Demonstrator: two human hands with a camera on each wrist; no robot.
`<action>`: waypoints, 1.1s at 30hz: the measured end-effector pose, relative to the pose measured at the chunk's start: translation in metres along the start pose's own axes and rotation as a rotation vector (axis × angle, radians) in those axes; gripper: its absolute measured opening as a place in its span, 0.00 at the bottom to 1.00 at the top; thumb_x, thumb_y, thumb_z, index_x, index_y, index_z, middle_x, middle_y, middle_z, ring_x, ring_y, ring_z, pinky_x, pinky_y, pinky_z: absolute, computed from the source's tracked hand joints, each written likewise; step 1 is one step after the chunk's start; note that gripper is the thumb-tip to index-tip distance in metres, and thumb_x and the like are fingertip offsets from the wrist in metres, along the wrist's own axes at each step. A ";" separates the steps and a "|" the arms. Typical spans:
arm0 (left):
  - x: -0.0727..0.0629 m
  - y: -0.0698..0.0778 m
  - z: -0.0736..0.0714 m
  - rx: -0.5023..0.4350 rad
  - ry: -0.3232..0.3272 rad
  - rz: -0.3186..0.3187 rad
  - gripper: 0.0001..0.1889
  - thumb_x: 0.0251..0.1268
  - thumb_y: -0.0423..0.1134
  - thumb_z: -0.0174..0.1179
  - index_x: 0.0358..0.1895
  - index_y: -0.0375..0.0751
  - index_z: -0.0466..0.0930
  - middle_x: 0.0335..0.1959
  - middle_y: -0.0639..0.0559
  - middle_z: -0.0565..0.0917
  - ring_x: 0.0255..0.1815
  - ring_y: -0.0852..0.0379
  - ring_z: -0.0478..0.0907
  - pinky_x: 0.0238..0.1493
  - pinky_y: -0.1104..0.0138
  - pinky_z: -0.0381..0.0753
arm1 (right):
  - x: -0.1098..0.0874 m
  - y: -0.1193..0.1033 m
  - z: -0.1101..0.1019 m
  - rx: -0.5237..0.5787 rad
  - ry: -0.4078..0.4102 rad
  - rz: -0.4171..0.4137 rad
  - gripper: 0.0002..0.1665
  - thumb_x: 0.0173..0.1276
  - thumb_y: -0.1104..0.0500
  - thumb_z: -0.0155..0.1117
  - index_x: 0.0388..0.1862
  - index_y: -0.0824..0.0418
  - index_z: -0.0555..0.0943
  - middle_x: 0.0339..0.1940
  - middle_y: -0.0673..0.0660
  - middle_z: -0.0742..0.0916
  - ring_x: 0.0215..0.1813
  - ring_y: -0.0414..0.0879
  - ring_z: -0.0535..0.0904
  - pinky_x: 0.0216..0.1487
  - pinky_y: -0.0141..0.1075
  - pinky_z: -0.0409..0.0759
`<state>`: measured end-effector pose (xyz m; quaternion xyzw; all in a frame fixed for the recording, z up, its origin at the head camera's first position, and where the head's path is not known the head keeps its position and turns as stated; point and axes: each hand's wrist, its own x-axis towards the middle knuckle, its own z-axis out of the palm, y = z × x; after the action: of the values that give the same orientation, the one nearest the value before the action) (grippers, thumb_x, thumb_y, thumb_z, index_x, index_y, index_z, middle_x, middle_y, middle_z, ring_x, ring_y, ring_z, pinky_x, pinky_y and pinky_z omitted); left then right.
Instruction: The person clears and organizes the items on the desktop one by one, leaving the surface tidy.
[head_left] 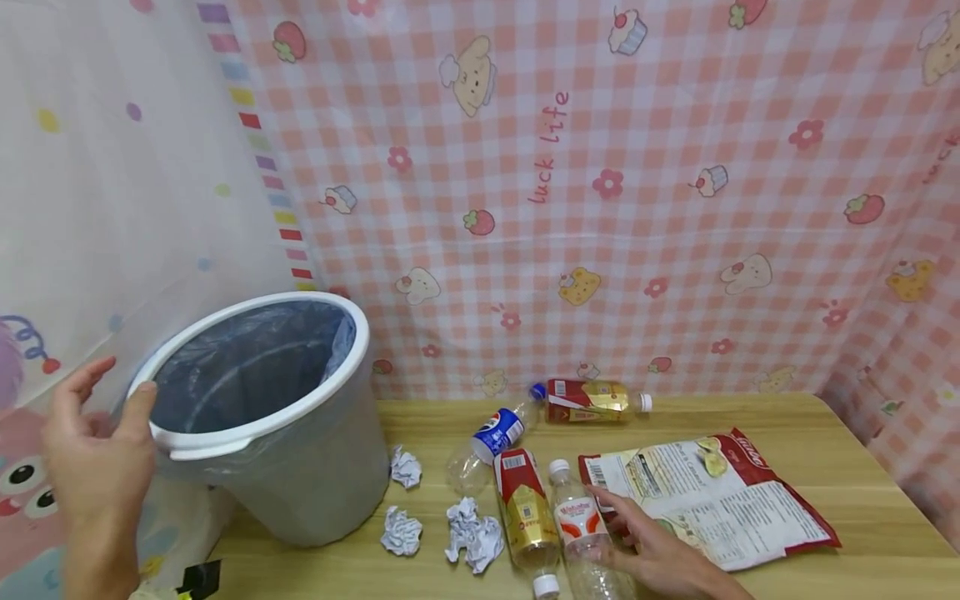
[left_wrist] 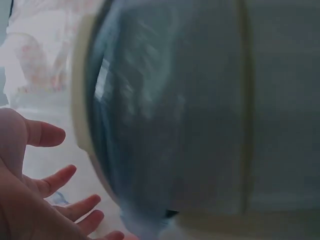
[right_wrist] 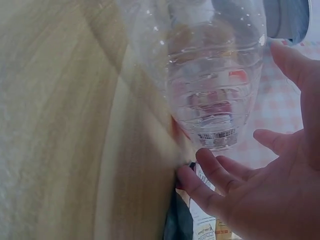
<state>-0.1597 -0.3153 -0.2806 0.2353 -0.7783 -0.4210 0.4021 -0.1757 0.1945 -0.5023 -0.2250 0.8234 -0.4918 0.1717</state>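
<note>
A light grey bin (head_left: 322, 475) with a white rim and a dark liner bag (head_left: 247, 367) leans at the left. My left hand (head_left: 101, 450) is beside its rim, fingers loosely spread; the left wrist view shows a gap between them and the rim. A clear plastic bottle (head_left: 592, 571) with a white cap and a red-and-white label lies on the table. My right hand (head_left: 660, 554) reaches around its right side, thumb and fingers apart. In the right wrist view the fingers (right_wrist: 215, 172) are close to the bottle; whether they touch it I cannot tell.
Left of the clear bottle lies a red-and-gold labelled bottle (head_left: 528, 517). Behind are a blue-labelled Pepsi bottle (head_left: 498, 433) and another red-and-gold one (head_left: 588, 402). Crumpled paper balls (head_left: 474, 535) sit near the bin. A red-and-white snack bag (head_left: 720, 500) lies flat at right.
</note>
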 end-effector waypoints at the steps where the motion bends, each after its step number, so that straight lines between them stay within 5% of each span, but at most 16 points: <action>1: 0.002 -0.002 0.000 0.003 -0.008 -0.009 0.25 0.70 0.43 0.57 0.70 0.60 0.69 0.73 0.55 0.65 0.31 0.70 0.67 0.31 0.81 0.66 | 0.000 0.000 0.000 0.005 -0.002 0.005 0.44 0.75 0.49 0.58 0.81 0.54 0.48 0.64 0.66 0.74 0.59 0.54 0.75 0.53 0.43 0.76; 3: 0.006 -0.008 -0.001 -0.003 -0.032 -0.030 0.25 0.71 0.43 0.57 0.70 0.60 0.69 0.75 0.56 0.64 0.29 0.73 0.66 0.25 0.84 0.63 | 0.000 0.001 0.001 0.016 -0.005 0.015 0.44 0.75 0.49 0.58 0.82 0.53 0.48 0.69 0.68 0.70 0.62 0.59 0.74 0.54 0.44 0.75; 6: 0.011 -0.014 0.000 -0.030 -0.085 -0.081 0.26 0.71 0.43 0.57 0.71 0.61 0.67 0.77 0.58 0.61 0.45 0.69 0.74 0.34 0.85 0.67 | 0.000 0.003 0.001 -0.003 -0.010 0.017 0.45 0.75 0.48 0.58 0.82 0.52 0.47 0.69 0.68 0.68 0.61 0.59 0.73 0.52 0.41 0.74; 15: 0.018 -0.032 0.007 -0.055 -0.218 -0.203 0.30 0.72 0.43 0.56 0.75 0.61 0.61 0.75 0.51 0.64 0.63 0.65 0.69 0.44 0.87 0.69 | 0.001 0.003 0.004 -0.036 -0.029 0.005 0.50 0.72 0.48 0.62 0.82 0.51 0.44 0.67 0.67 0.67 0.59 0.57 0.69 0.53 0.50 0.72; 21: 0.015 -0.039 0.012 -0.035 -0.218 -0.192 0.31 0.73 0.44 0.54 0.77 0.56 0.59 0.77 0.47 0.56 0.71 0.59 0.61 0.66 0.79 0.62 | 0.000 0.003 0.009 -0.013 -0.015 0.051 0.51 0.70 0.47 0.65 0.82 0.44 0.46 0.73 0.70 0.63 0.70 0.68 0.60 0.61 0.67 0.65; 25: 0.012 -0.040 0.017 -0.068 -0.194 -0.207 0.30 0.73 0.42 0.53 0.77 0.55 0.60 0.77 0.46 0.54 0.74 0.56 0.56 0.74 0.69 0.56 | 0.001 0.003 0.011 -0.039 -0.002 0.055 0.54 0.67 0.45 0.68 0.82 0.45 0.47 0.76 0.70 0.60 0.73 0.70 0.56 0.62 0.69 0.62; 33: 0.014 -0.042 0.019 -0.269 -0.243 -0.292 0.30 0.74 0.36 0.49 0.77 0.58 0.59 0.80 0.60 0.49 0.75 0.64 0.50 0.73 0.75 0.51 | 0.005 -0.001 0.009 -0.017 -0.013 0.085 0.54 0.67 0.45 0.68 0.82 0.44 0.46 0.77 0.72 0.59 0.73 0.73 0.58 0.63 0.71 0.61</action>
<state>-0.1821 -0.3385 -0.3164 0.2372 -0.7156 -0.5998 0.2682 -0.1750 0.1851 -0.5056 -0.1945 0.8353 -0.4755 0.1957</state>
